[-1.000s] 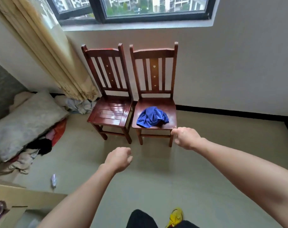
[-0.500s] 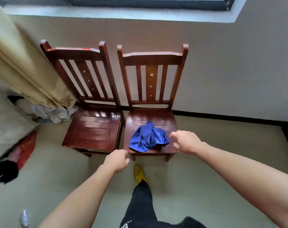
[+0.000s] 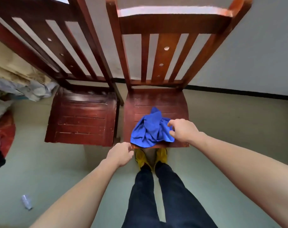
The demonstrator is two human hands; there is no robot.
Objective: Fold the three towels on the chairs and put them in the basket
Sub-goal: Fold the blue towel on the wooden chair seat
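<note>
While bunched on chair (image 3: 156, 102), blue towel (image 3: 149, 132), R grip (image 3: 182, 131) narrow, L grip (image 3: 121, 153) loosely curled

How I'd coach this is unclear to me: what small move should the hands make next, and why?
Probably close the right hand on the blue towel and lift it: its fingers hover spread over the towel's right edge, gripping nothing, and the towel lies unfolded on the right chair.

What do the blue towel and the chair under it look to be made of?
The crumpled blue towel looks like thin, soft cloth, possibly microfibre: matte, with fine loose folds. The reddish-brown slatted chair under it looks like solid wood with glossy varnish: plank seams across the seat, bright reflections, worn edges.
</note>
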